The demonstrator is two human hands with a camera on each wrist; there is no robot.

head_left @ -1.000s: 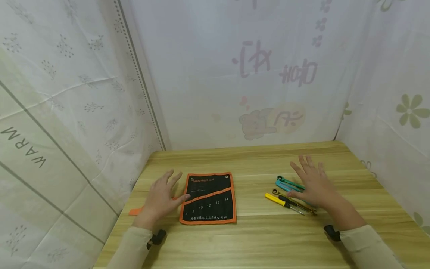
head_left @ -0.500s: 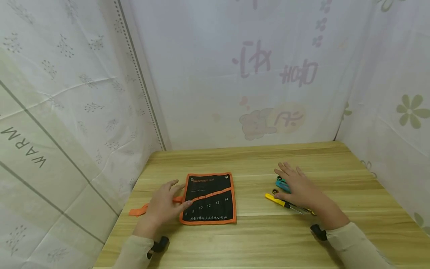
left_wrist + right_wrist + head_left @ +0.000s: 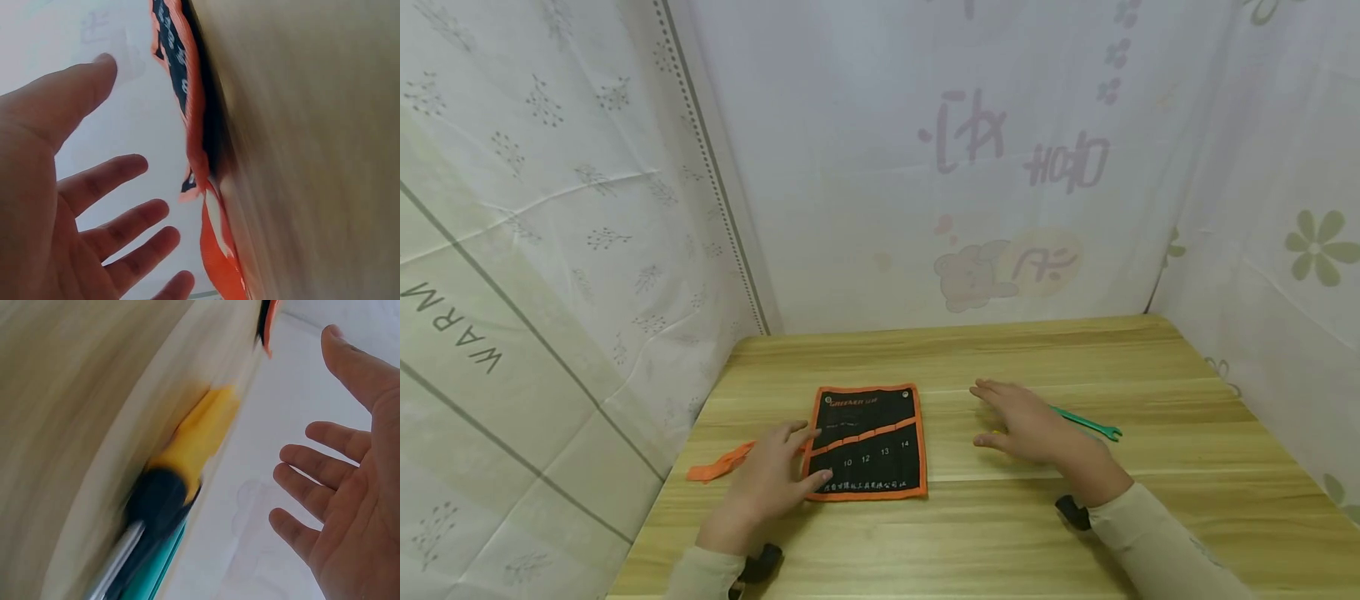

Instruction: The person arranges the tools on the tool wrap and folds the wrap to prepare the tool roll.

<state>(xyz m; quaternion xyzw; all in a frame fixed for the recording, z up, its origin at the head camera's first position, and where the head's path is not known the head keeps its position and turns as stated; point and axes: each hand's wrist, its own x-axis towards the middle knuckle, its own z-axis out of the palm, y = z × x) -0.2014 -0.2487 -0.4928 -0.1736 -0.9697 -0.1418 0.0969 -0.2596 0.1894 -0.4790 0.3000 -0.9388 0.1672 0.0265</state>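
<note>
A black tool pouch point(image 3: 872, 417) with orange edging and numbered pockets lies flat on the table. Over its left edge hovers my left hand point(image 3: 763, 483), fingers spread and apart from the cloth in the left wrist view. An orange strap point(image 3: 715, 468) trails out to the left of the pouch. My right hand point(image 3: 1026, 425) is above the loose tools, fingers extended, holding nothing. From behind it pokes a green wrench point(image 3: 1093, 425). The right wrist view shows a yellow-handled screwdriver point(image 3: 200, 437) and part of a teal tool point(image 3: 153, 569); my hand hides the other tools in the head view.
The wooden table point(image 3: 955, 533) bears everything. A printed white curtain point(image 3: 865, 208) stands behind it, with more patterned cloth point(image 3: 1285, 167) on the right side and on the left. A black wrist camera mount point(image 3: 1072, 512) sits below my right wrist.
My right hand has moved left across the tools, covering the screwdriver and baring the green wrench's end. My left hand has shifted slightly right and nearer me. Pouch and strap look unmoved.
</note>
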